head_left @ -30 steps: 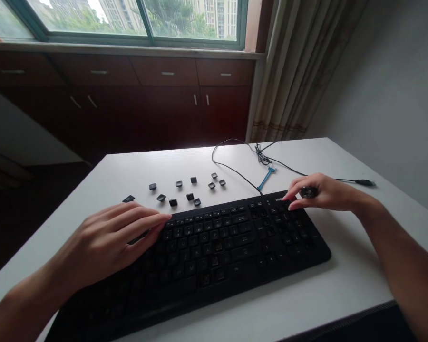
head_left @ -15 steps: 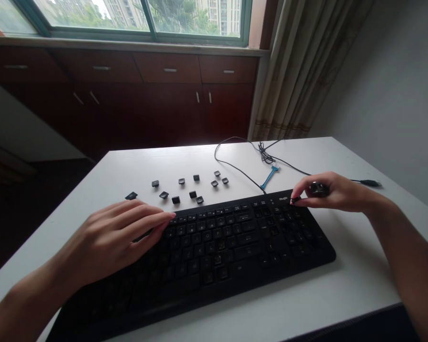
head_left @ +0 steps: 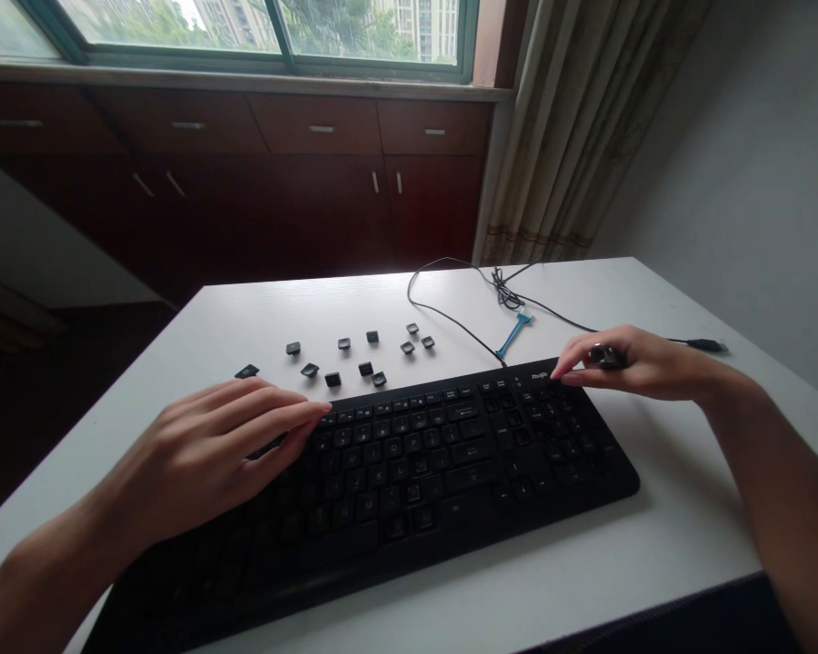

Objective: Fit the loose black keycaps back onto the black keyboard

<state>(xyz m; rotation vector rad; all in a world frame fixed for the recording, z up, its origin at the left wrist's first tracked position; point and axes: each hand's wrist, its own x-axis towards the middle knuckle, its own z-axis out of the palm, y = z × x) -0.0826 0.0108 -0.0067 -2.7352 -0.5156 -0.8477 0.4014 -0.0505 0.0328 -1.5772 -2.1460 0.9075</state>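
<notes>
A black keyboard lies slantwise on the white table, with several key sockets bare of caps. My left hand rests over its left part, fingers stretched out and the tips at the top row. At the upper right corner, beside the printed logo, my right hand has its thumb and fingertip close together over the number pad's top edge. Its curled fingers hold a dark glossy rounded object, whose kind I cannot make out. Any keycap under the right fingertips is hidden.
Several loose black keycaps are scattered behind the keyboard. A blue brush lies near the bundled cable, whose USB plug is at the right. Behind the white table are dark red cabinets, with a curtain at right.
The small black keycap between my right thumb and fingertip no longer shows. That hand has shifted slightly left. My left hand stays on the keyboard, and the whole view has moved a little.
</notes>
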